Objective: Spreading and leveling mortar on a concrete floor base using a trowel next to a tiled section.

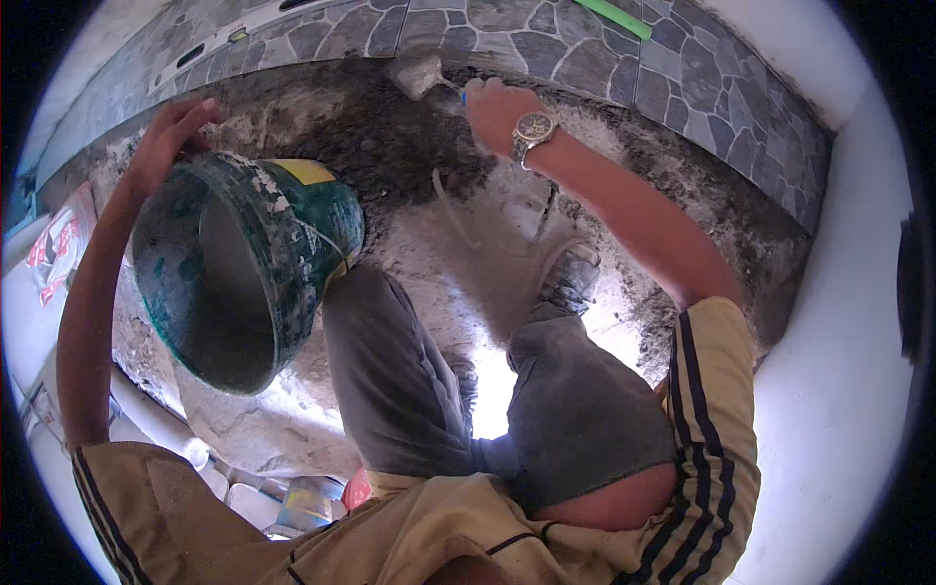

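Presently, in the head view, your right hand [495,109] grips the trowel [419,76] by its handle, fingers closed around it. The trowel is located at the far edge of the floor [409,249], its blade pointing left over dark, damp mortar [390,141], just beside the stone-patterned tiles [577,51]. A watch [534,127] is fitted on your right wrist.

Your left hand [171,141] is at the far side of the green bucket [327,210], close to its rim. The fingers are extended and released, with no object visible in them; contact with the rim cannot be determined. The bucket stands to the left of your left knee [366,302], its mouth showing toward the left; its contents are not clear.

At upper left, a spirit level [239,35] lies against the tiles. A green strip [614,18] is at the top. A red-and-white bag [63,239] is at far left.
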{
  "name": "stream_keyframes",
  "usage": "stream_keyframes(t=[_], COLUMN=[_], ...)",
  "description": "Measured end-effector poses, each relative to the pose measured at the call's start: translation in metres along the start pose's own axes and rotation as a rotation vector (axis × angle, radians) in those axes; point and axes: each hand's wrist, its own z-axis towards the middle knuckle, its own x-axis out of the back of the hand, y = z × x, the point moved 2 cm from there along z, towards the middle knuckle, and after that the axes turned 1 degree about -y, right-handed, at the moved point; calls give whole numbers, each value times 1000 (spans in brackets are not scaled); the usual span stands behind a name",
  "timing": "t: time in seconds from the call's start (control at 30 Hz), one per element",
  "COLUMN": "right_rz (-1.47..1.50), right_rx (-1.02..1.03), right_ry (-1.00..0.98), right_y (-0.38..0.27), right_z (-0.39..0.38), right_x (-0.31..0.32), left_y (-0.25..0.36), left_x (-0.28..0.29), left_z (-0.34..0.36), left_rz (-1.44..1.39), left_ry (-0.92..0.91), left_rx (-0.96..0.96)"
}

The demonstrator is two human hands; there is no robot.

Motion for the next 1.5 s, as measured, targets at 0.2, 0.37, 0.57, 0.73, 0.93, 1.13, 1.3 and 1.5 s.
stream_keyframes(t=[0.2, 0.37, 0.57, 0.73, 0.93, 1.13, 1.3, 1.5], right_rz=[-76, 10, -63, -66, -181, -217, -291, -341], right_rx=[-42, -35, -124, -223, -299, -522, -395, -627], right_ry=[-33, -60, -126, -263, -288, -398, -346, -501], right_y=[39, 23, 35, 84, 147, 130, 149, 222], right_z=[-40, -36, -32, -86, -171, -176, -162, -246], right_x=[-3, 11, 5, 24, 48, 73, 57, 86], left_y=[1, -19, -20, -37, -36, -32, -30, -34], left_x=[5, 16, 9, 18, 20, 6, 18, 8], left_z=[1, 5, 21, 22, 14, 18, 18, 15], left_rz=[-6, -6, 15, -107, -72, -79, 59, -45], left_ry=[-48, -7, -142, -107, -103, 4, -28, 15], left_rx=[28, -8, 8, -26, 58, -21, -42, 63])
